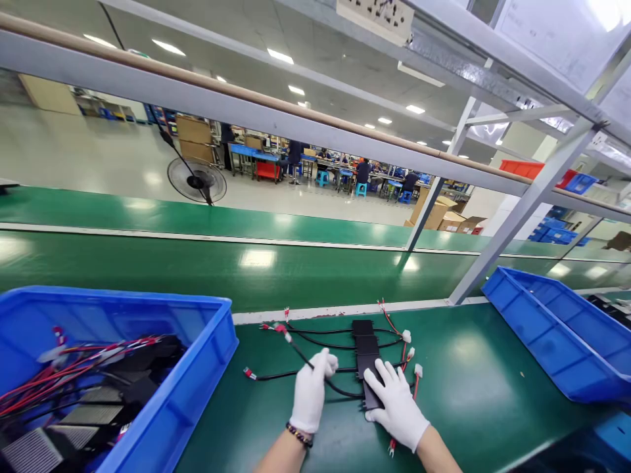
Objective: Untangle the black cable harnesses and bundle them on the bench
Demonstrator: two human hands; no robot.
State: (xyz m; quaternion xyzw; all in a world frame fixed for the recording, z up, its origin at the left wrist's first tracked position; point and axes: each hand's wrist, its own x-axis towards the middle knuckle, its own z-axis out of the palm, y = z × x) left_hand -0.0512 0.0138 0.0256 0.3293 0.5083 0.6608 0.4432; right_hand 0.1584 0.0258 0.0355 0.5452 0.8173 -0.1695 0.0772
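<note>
**Handling of wired module on green desk**

Lying lengthwise at the desk's (468, 381) centre is a flat black rectangular module (365, 348) with black and red leads. The white-gloved right hand (397, 404) rests spread on its near end, fingers open. The white-gloved left hand (311, 391) is closed around a black lead (300, 351). A blue plastic bin (197, 368) of similar units stands left; an empty blue tray (557, 335) right.

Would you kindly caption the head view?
Gloved left hand pinches a black cable; right hand rests on the black module.
</note>
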